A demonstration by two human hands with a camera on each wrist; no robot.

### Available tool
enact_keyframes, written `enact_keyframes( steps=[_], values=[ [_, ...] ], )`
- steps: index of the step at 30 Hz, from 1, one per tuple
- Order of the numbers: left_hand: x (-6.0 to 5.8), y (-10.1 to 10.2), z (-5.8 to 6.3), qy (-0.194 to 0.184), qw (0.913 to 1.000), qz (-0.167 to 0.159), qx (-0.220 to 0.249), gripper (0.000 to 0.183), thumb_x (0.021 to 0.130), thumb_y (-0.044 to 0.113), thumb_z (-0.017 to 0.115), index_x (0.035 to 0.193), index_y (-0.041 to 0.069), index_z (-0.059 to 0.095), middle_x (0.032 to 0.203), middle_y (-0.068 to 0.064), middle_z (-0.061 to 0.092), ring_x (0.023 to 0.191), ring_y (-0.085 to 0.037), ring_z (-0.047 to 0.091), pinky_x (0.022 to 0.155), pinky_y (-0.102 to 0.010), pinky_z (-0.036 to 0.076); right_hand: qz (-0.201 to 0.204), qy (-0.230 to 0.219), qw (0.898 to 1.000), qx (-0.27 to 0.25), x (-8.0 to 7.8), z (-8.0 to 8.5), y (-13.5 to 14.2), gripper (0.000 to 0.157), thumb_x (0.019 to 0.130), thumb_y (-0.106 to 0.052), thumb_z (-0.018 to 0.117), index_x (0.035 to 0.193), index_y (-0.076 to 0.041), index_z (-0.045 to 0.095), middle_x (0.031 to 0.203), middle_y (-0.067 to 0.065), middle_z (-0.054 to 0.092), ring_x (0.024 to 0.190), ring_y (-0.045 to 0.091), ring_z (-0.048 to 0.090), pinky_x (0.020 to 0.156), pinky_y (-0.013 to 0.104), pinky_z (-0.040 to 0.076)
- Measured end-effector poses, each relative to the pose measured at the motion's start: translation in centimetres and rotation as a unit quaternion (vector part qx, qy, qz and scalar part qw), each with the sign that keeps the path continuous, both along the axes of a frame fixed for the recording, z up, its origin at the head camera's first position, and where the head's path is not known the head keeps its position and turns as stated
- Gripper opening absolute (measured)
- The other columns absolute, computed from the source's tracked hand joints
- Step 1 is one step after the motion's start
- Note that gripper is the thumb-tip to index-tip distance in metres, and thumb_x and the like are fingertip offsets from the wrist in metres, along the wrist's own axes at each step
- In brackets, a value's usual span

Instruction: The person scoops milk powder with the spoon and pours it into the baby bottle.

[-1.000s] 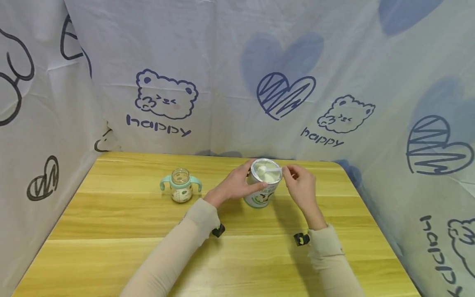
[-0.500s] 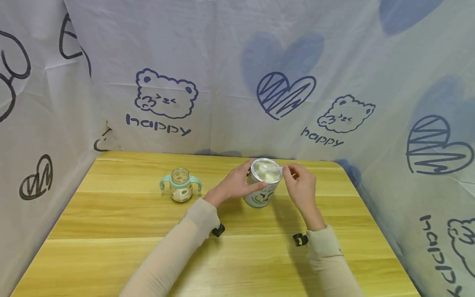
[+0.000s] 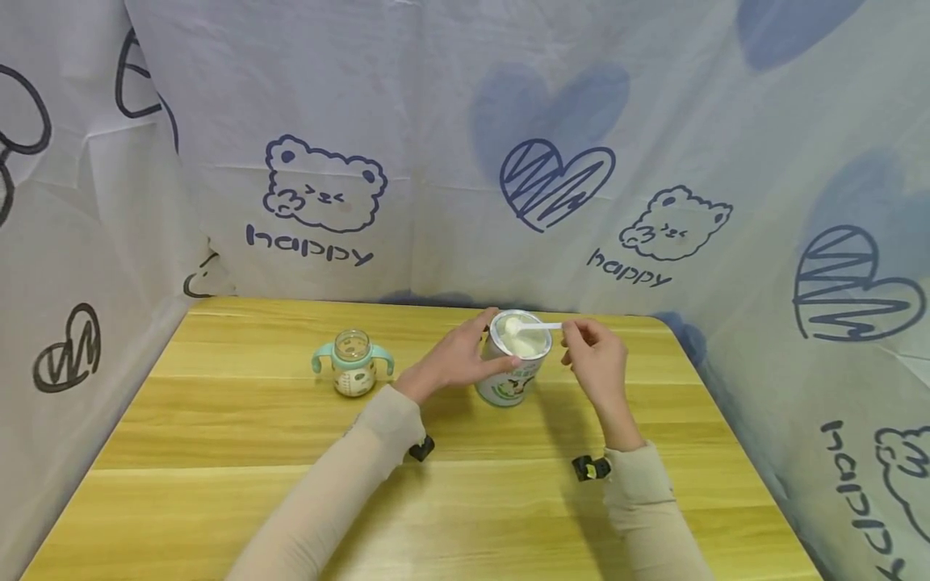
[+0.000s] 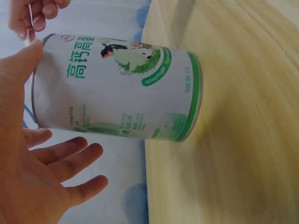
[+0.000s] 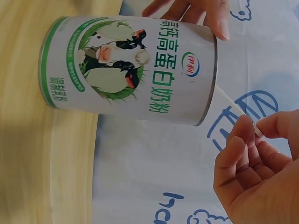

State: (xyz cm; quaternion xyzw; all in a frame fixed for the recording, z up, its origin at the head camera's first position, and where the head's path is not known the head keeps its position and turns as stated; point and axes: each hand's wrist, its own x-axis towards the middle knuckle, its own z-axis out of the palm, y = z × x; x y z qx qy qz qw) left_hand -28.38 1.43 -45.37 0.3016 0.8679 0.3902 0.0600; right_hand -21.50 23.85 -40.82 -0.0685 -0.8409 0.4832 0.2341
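Note:
A white-and-green milk powder can (image 3: 501, 391) stands open on the table, pale powder (image 3: 525, 346) showing inside. My left hand (image 3: 458, 355) holds it near the rim, thumb across the front and index finger round the far side. In the left wrist view, the other fingers (image 4: 77, 163) of that hand are spread, apart from the can. Between thumb and fingers, my right hand (image 3: 601, 367) pinches the handle of a white scoop (image 3: 543, 326). The handle crosses the can's right rim, and a heap of powder covers the scoop's bowl within the opening.
A lidless baby bottle (image 3: 354, 379) with mint-green handles stands left of the can. The wooden table (image 3: 508, 516) ends at a printed cloth (image 3: 436, 202) hanging behind it. Each wrist bears a small black camera.
The right hand has moved slightly right, drawing the scoop with it, so more of its handle shows over the rim. Left hand, can and bottle stay nearly where they were.

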Motion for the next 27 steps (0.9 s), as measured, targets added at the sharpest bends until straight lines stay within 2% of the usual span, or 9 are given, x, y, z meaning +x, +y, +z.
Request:
enact_keyframes(
  steps=[3,7,11,16,23,27],
  values=[
    [0.0,-0.4,0.4,0.001,0.9999,0.008,-0.012,0.107,0.092,0.067,0.069,0.17,0.013,0.018,0.167,-0.02,0.039,0.152,-0.04,0.043,0.123,-0.059,0.039,-0.004,0.003,1.0,-0.016,0.0,0.3,-0.1,0.024,0.103,-0.02,0.066,0.102,0.001,0.078,0.076,0.006,0.069,0.053,0.005,0.06,0.049,0.019,0.05],
    [0.0,-1.0,1.0,-0.003,0.9996,0.014,-0.022,0.108,0.092,0.068,0.07,0.17,0.016,0.017,0.169,-0.019,0.036,0.154,-0.039,0.04,0.125,-0.059,0.037,-0.004,0.008,0.999,-0.033,-0.1,0.7,-0.3,0.023,0.102,-0.02,0.066,0.1,0.0,0.077,0.073,-0.002,0.067,0.052,0.004,0.06,0.049,0.018,0.05],
    [0.0,-1.8,1.5,0.001,0.9996,0.024,-0.017,0.104,0.092,0.067,0.07,0.17,0.019,0.02,0.167,-0.018,0.041,0.151,-0.039,0.044,0.122,-0.06,0.039,-0.006,0.019,0.999,-0.048,-0.2,1.1,-0.6,0.023,0.102,-0.02,0.067,0.1,0.0,0.077,0.072,-0.001,0.067,0.051,0.003,0.058,0.048,0.018,0.05],
    [-0.1,-3.2,2.2,0.018,0.9988,0.045,-0.008,0.093,0.093,0.066,0.069,0.167,0.023,0.03,0.161,-0.015,0.05,0.147,-0.038,0.049,0.119,-0.06,0.044,0.004,0.024,0.998,-0.061,-0.4,1.4,-1.5,0.023,0.102,-0.019,0.067,0.102,0.002,0.077,0.076,0.007,0.068,0.052,0.005,0.059,0.049,0.017,0.051],
    [-0.2,-5.6,2.8,0.04,0.9961,0.076,-0.018,0.082,0.096,0.06,0.069,0.162,0.02,0.041,0.162,-0.009,0.05,0.147,-0.034,0.05,0.121,-0.056,0.042,0.027,0.028,0.996,-0.076,-0.9,1.2,-3.5,0.023,0.102,-0.016,0.066,0.1,0.003,0.077,0.069,-0.007,0.064,0.051,0.003,0.057,0.049,0.017,0.05],
    [-0.2,-7.1,2.9,0.038,0.9945,0.094,-0.024,0.079,0.097,0.057,0.069,0.162,0.021,0.042,0.163,-0.009,0.049,0.149,-0.036,0.048,0.122,-0.057,0.041,0.042,0.027,0.995,-0.09,-1.0,1.3,-4.6,0.022,0.102,-0.015,0.066,0.101,0.004,0.077,0.069,-0.007,0.064,0.05,0.002,0.057,0.049,0.017,0.049]
  ],
)
